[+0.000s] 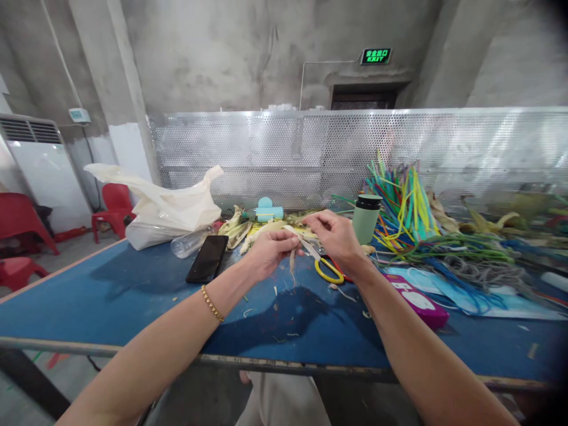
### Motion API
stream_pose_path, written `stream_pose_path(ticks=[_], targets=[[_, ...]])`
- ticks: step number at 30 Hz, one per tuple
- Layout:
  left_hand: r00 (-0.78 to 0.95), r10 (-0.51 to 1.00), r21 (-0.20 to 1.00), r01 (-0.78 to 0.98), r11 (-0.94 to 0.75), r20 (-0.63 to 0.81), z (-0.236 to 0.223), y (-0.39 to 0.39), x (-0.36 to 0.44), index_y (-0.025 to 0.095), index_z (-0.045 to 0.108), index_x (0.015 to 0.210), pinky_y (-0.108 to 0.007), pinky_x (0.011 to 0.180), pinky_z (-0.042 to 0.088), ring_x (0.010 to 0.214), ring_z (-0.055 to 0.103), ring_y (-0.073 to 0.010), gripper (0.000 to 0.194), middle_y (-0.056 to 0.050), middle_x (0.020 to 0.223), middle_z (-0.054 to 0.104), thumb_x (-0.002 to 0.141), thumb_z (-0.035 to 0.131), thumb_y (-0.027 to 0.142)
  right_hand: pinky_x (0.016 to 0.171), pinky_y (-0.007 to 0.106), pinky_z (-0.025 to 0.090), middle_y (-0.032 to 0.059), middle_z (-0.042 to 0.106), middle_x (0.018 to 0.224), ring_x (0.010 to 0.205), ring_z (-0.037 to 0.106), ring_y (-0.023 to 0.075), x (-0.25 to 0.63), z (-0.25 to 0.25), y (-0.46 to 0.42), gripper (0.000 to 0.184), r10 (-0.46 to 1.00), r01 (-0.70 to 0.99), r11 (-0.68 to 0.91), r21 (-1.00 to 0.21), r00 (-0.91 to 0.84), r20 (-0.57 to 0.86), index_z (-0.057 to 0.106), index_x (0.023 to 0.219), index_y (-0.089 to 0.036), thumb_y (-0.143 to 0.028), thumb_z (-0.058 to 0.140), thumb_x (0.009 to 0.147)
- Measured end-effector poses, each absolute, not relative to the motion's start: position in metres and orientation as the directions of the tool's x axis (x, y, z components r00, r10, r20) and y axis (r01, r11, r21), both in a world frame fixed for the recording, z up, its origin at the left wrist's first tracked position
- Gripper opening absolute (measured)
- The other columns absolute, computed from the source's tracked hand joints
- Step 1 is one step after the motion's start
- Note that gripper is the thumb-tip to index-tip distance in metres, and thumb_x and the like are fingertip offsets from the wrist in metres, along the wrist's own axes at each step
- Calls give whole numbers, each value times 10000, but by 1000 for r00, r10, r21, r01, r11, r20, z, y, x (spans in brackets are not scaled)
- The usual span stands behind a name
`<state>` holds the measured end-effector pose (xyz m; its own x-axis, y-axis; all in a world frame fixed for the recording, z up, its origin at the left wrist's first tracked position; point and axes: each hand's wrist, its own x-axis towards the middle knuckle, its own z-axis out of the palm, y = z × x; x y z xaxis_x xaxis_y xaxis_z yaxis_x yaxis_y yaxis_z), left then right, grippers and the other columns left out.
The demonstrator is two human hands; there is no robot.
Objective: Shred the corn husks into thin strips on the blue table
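My left hand (276, 253) is closed in a pinch on a thin, pale strip of what looks like dried corn husk (291, 263), whose end hangs below the fingertips. Just to the right and slightly higher, my right hand (335, 235) has its fingers bent together. Whatever lies between its fingertips is too small to make out. Beneath my right hand, scissors with a yellow handle loop (329, 273) and a red one lie on the blue tabletop (151, 307). Pale husk pieces (237, 228) are heaped behind my hands.
Left of my hands are a black phone (207, 258), a clear bottle (189, 242) and a white plastic bag (173, 207). A green cup (367, 219), colourful strips (408, 207), tangled cords (474, 266), blue masks (470, 299) and a magenta box (417, 300) lie to the right. Perforated metal panels (248, 154) stand behind.
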<state>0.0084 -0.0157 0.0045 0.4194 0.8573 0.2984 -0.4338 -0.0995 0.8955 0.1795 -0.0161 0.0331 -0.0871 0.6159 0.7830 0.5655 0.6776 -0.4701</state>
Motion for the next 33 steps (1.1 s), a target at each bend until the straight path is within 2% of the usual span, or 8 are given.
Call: stream_pose_path(ticks=[3,6,8,12,15,24,29,33], targets=[[323,900,863,-495,-104,294,4,-8,6,90,659,755,-276,724,487,672,645,-126,114,-45,727,654,690,750,113,649,305,415,75,668,761,689,570,171,182,36,-17,324,550,661,621,-421,16,835,695,737,-162,-384,525,900],[270,914,847,-515,-130,304,2,-4,5,95,651,770,-293,758,490,696,655,-131,119,-48,757,667,699,745,111,596,297,391,57,665,668,619,552,164,178,34,-19,335,624,684,616,-392,-119,772,685,669,-171,-399,558,879],[260,907,845,-509,-162,331,0,-4,6,100,652,781,-294,757,483,712,657,-137,146,-48,753,673,690,760,135,597,290,402,48,685,661,618,575,165,173,30,-19,283,668,653,636,-412,-199,717,703,691,-172,-381,598,851],[264,875,863,-428,-270,405,-2,-7,10,102,657,789,-268,683,452,671,624,-126,206,-50,703,677,677,784,218,591,271,433,43,712,674,614,613,160,167,24,-19,185,699,548,661,-513,-200,687,707,749,-161,-315,631,815],[280,858,873,-372,-316,430,-3,-9,10,97,649,760,-260,644,436,622,597,-116,193,-55,676,677,685,768,230,578,265,428,36,696,646,589,597,148,167,25,-20,166,698,538,672,-510,-229,678,695,739,-155,-274,610,817],[247,883,877,-383,-289,399,-1,-10,10,102,648,754,-278,650,455,623,623,-135,149,-67,671,685,681,748,186,562,251,432,23,682,639,563,585,132,165,27,-23,91,695,542,676,-499,-246,675,647,732,-164,-186,569,773],[269,880,863,-438,-250,392,-1,-12,12,97,650,733,-284,655,460,614,624,-137,108,-60,651,672,681,729,149,587,266,465,32,685,637,592,616,150,164,28,-24,94,721,500,668,-551,-253,645,633,737,-165,-175,544,767],[260,891,858,-462,-223,372,0,-14,12,91,648,729,-298,657,472,612,645,-150,83,-51,662,664,677,709,109,575,267,453,41,678,641,588,594,150,164,28,-25,110,718,522,662,-538,-236,654,646,741,-149,-176,540,751]])
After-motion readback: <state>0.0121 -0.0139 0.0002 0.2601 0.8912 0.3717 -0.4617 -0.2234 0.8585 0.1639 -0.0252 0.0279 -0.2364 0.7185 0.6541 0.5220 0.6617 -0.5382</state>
